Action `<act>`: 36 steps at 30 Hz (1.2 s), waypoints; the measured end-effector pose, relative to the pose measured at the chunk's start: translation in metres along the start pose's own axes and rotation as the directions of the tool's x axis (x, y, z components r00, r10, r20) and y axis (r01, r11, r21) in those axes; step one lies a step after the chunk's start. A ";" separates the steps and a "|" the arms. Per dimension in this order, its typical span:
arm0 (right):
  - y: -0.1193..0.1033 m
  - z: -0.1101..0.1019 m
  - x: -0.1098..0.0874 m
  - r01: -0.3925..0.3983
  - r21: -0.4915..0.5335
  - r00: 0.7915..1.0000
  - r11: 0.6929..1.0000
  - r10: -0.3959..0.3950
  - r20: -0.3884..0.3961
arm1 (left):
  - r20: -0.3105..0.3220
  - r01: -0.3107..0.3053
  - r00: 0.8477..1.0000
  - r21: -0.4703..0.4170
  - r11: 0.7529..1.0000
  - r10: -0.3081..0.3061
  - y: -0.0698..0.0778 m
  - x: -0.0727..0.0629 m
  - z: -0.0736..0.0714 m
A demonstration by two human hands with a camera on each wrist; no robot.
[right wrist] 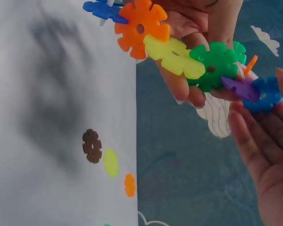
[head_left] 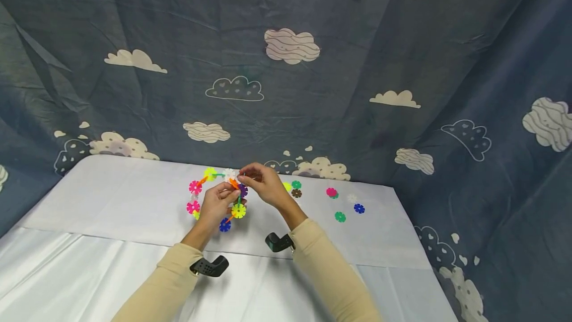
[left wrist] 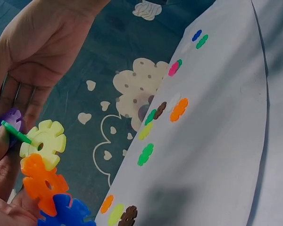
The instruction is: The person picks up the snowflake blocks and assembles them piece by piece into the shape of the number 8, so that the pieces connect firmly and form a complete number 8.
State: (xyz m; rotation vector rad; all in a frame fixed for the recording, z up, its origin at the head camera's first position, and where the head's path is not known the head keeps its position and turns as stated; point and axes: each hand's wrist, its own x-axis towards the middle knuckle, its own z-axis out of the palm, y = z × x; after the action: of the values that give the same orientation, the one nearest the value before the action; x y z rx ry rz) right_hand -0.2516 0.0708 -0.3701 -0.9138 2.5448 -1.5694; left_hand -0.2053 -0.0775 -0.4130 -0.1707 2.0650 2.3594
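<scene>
A chain of colourful notched plastic discs, slotted together edge to edge, curves round my left hand [head_left: 213, 208] in the head view. That hand pinches the chain near a green disc [right wrist: 213, 67] and a purple disc [right wrist: 240, 88]. My right hand [head_left: 267, 185] holds a blue disc [right wrist: 268, 96] at the chain's end, touching the purple one; whether it is fully slotted in, I cannot tell. Yellow [left wrist: 46, 143], orange [left wrist: 46, 181] and dark blue [left wrist: 68, 213] discs follow along the chain. Pink discs [head_left: 194, 187] show on its far left side.
Loose discs lie on the white table [head_left: 111, 202], among them a brown disc [head_left: 297, 193], a pink disc [head_left: 331, 192], a green disc [head_left: 340, 217] and a blue disc [head_left: 359, 208]. A dark cloud-print curtain [head_left: 339, 103] hangs behind the table's back edge.
</scene>
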 end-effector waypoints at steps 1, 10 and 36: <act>0.000 0.000 0.000 -0.016 0.005 1.000 1.000 0.016 -0.015 | -0.005 -0.003 1.000 -0.006 1.000 0.003 0.000 0.000 0.000; -0.004 0.000 -0.003 0.049 -0.075 0.997 0.996 -0.053 -0.056 | -0.060 -0.042 0.997 -0.063 0.997 0.039 -0.005 -0.003 0.006; -0.003 0.004 -0.008 0.102 -0.045 0.985 0.994 -0.108 -0.138 | -0.063 -0.070 0.996 -0.157 0.985 0.061 -0.002 -0.006 0.017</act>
State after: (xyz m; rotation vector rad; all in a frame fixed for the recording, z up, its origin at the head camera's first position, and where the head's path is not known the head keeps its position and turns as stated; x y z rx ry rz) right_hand -0.2423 0.0705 -0.3716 -0.9911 2.6704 -1.6758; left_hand -0.2002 -0.0602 -0.4120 -0.1760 1.9331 2.5890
